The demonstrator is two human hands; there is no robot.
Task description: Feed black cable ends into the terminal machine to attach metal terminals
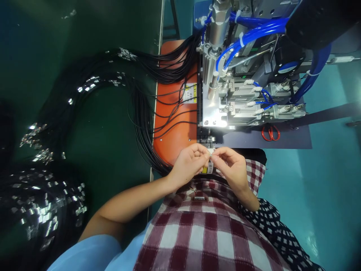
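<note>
My left hand point(194, 160) and my right hand point(229, 162) meet at the front edge of the machine, thumbs and fingertips pinched. Between them is a small whitish piece point(210, 151), too small to name, which both hands grip. Just beyond the fingertips lies the machine's dark metal guide point(205, 137). Below the hands a yellow and white label point(208, 168) partly shows. Thin black cables point(176, 113) run across the orange plate point(166, 145) into the machine, to the left of my hands.
A pneumatic machine point(216, 109) with blue air hoses point(259, 30) fills the upper right. Red-handled scissors point(270, 133) lie on its dark base. Bundled black cables with shiny metal ends point(45, 214) spread over the dark green table point(107, 131) at left.
</note>
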